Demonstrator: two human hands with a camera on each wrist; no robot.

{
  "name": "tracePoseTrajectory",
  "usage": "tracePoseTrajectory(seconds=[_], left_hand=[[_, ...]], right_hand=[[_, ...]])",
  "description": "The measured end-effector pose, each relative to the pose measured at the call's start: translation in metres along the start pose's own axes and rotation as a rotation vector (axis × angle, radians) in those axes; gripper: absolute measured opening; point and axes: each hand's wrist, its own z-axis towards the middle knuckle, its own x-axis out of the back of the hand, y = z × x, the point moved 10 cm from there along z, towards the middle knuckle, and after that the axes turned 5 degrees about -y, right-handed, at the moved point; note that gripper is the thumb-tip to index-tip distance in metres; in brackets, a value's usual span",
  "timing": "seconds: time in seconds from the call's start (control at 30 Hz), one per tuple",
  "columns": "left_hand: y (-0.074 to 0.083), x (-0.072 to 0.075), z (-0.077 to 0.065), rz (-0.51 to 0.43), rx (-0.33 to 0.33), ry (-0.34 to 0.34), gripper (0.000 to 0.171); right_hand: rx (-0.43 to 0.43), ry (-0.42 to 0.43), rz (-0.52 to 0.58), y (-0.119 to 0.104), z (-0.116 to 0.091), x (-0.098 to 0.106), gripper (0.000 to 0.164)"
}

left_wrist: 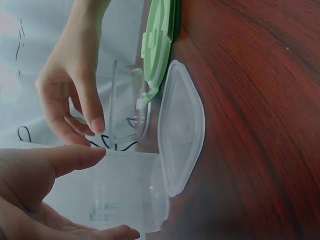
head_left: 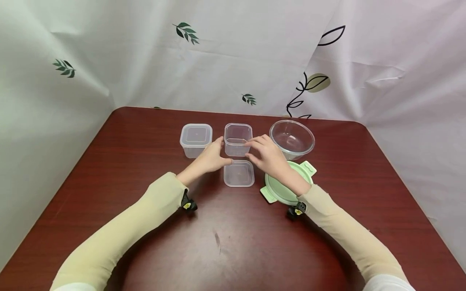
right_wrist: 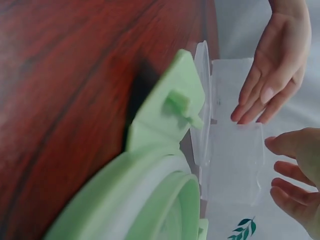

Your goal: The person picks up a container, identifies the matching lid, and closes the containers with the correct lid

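Note:
A clear, lidless square plastic container (head_left: 234, 148) stands upright between my two hands. At its left side is my left hand (head_left: 210, 157), thumb spread from the fingers; whether the fingertips touch the wall I cannot tell. My right hand (head_left: 268, 155) hovers over the container's right side, fingers loosely bent and nothing held. In the right wrist view, a gap shows between the right fingers (right_wrist: 287, 195) and the container (right_wrist: 232, 165). A translucent square lid (head_left: 238, 174) lies flat on the table just in front of the container, below the left thumb.
Left of the hands stands a second square container with its lid on (head_left: 196, 135). A round glass bowl (head_left: 292, 137) stands at the right. Partly beneath the right forearm lies a green round lid with flaps (head_left: 278, 188). The dark red table (head_left: 225, 242) meets a white curtain (head_left: 225, 72) behind.

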Motion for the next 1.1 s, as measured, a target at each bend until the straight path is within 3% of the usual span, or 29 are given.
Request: tracePoseTrajectory(seconds=[0.17, 0.37, 0.5, 0.7, 1.1], left_hand=[[-0.010, -0.003, 0.013, -0.069, 0.062, 0.030, 0.097], [-0.022, -0.008, 0.027, -0.128, 0.133, 0.062, 0.101], [-0.023, -0.009, 0.036, -0.153, 0.130, 0.096, 0.105], [-0.024, -0.007, 0.044, -0.249, 0.116, 0.152, 0.109], [-0.031, -0.008, 0.054, -0.414, 0.085, 0.211, 0.117]], right_hand=[[-0.010, -0.047, 0.000, 0.002, -0.004, -0.002, 0.023], [-0.074, -0.229, 0.007, 0.007, -0.004, -0.021, 0.022], [-0.116, -0.333, 0.025, 0.012, -0.005, -0.033, 0.024], [-0.135, -0.421, 0.033, 0.017, -0.006, -0.044, 0.033], [-0.136, -0.475, 0.031, 0.020, -0.005, -0.053, 0.048]])
